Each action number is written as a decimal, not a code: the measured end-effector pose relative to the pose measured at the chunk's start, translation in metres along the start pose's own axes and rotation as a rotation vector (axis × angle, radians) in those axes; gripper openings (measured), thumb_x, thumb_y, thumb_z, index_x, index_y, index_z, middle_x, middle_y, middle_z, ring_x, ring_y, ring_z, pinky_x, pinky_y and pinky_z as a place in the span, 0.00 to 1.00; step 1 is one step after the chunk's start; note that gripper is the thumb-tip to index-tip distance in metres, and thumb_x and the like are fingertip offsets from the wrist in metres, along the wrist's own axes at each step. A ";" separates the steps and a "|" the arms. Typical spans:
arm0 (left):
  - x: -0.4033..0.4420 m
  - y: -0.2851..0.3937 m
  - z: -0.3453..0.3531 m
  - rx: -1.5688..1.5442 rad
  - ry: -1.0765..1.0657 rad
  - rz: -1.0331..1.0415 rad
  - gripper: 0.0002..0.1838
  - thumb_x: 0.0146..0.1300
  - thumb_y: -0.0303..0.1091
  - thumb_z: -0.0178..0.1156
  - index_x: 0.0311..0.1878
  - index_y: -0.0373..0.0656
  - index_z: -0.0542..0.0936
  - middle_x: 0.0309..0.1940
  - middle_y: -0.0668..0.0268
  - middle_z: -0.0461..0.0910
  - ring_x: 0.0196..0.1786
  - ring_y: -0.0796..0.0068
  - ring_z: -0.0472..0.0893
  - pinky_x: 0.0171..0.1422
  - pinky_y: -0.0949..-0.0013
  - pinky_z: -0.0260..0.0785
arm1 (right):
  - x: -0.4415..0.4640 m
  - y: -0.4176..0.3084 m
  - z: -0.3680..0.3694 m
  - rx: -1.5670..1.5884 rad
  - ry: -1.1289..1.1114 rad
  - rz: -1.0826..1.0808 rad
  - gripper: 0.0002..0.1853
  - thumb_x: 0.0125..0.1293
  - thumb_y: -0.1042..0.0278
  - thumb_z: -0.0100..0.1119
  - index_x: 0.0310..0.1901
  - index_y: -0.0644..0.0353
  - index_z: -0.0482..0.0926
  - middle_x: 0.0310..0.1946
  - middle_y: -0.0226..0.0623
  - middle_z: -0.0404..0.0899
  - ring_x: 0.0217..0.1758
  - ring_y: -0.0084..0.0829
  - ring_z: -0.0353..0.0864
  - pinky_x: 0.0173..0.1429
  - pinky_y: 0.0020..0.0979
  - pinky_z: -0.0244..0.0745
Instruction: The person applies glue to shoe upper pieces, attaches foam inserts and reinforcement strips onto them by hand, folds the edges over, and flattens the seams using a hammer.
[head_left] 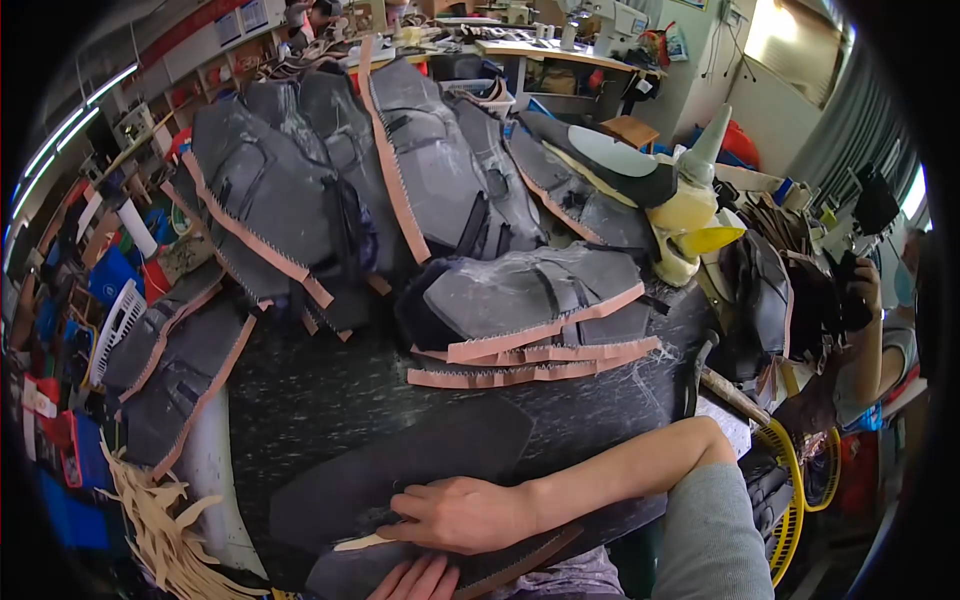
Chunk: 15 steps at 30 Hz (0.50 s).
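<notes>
A flat dark panel [440, 445] lies on the speckled black table [310, 400] in front of me. Over its near edge, my right hand [462, 515] has its fingers curled down on a narrow cream strip [360, 543], whose pointed end sticks out to the left. Just below, my left hand [418, 580] rests flat with fingers extended on a second dark piece [345, 572], partly cut off by the view's lower edge. A brownish-pink band [525, 562] runs along a piece to the right of my left hand.
Stacked grey shaped panels [540, 300] with pink stitched edging cover the table's far side. A glue-crusted container [685, 210] stands behind them. At right are a hammer [735, 393], a yellow basket [785, 500] and another person's arm [862, 370]. Cream strips [170, 530] hang at lower left.
</notes>
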<state>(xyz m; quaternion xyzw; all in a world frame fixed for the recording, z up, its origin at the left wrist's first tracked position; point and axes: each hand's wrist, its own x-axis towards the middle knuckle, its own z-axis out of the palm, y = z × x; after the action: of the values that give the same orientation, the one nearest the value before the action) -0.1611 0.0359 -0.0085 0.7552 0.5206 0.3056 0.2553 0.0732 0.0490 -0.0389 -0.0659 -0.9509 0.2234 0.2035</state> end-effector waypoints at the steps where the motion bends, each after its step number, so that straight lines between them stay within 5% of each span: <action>1: 0.004 0.002 0.001 0.017 -0.003 0.036 0.12 0.53 0.25 0.72 0.41 0.44 0.83 0.37 0.61 0.80 0.33 0.66 0.80 0.38 0.65 0.71 | -0.003 0.003 -0.009 0.177 0.009 0.020 0.22 0.65 0.69 0.59 0.61 0.62 0.77 0.39 0.34 0.73 0.40 0.33 0.79 0.40 0.34 0.79; 6: 0.021 0.015 0.003 0.090 0.009 0.165 0.13 0.53 0.27 0.72 0.43 0.44 0.83 0.40 0.61 0.79 0.36 0.64 0.80 0.42 0.62 0.69 | -0.050 0.008 -0.119 -0.163 0.340 0.184 0.12 0.61 0.72 0.65 0.46 0.64 0.83 0.36 0.37 0.77 0.39 0.39 0.82 0.40 0.38 0.79; 10: 0.025 0.025 0.004 0.165 0.033 0.218 0.14 0.54 0.29 0.72 0.45 0.44 0.83 0.41 0.60 0.79 0.38 0.63 0.80 0.46 0.60 0.69 | -0.100 0.083 -0.191 -0.556 0.566 0.430 0.12 0.60 0.73 0.67 0.47 0.59 0.84 0.45 0.42 0.78 0.49 0.44 0.81 0.51 0.38 0.79; 15: 0.033 0.042 0.010 0.269 0.089 0.278 0.16 0.55 0.31 0.72 0.47 0.45 0.83 0.44 0.59 0.78 0.41 0.62 0.79 0.50 0.57 0.67 | -0.127 0.232 -0.220 -1.086 0.541 0.702 0.40 0.53 0.56 0.74 0.68 0.54 0.70 0.57 0.42 0.76 0.61 0.41 0.77 0.63 0.46 0.73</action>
<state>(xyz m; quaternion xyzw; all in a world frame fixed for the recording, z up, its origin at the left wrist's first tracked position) -0.1187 0.0523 0.0203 0.8330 0.4582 0.2984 0.0841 0.2878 0.3162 -0.0097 -0.5147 -0.7664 -0.2551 0.2873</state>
